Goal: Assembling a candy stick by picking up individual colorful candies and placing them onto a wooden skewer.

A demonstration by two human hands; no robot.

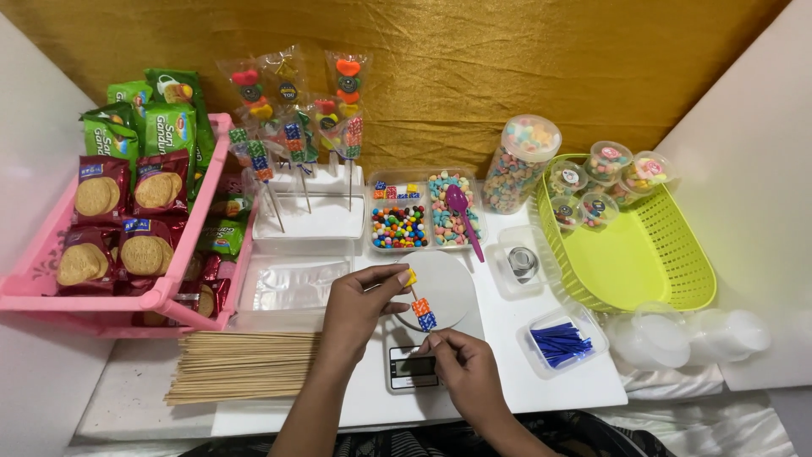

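Note:
My left hand (359,305) pinches a small yellow candy (411,277) at the top end of a thin wooden skewer. My right hand (463,368) grips the skewer's lower end. An orange cube candy (420,306) and a blue cube candy (427,321) are threaded on the skewer below the yellow one. Both hands hover over a small digital scale (412,370) with a round white plate (448,283) on it.
A pile of bare skewers (241,366) lies at the front left. A pink rack (51,254) holds biscuit packets. Finished candy skewers (292,127) stand in a white holder. Candy trays (399,224), a purple spoon (461,211), a candy jar (518,162), a green basket (651,254) and blue twist ties (560,343) surround the scale.

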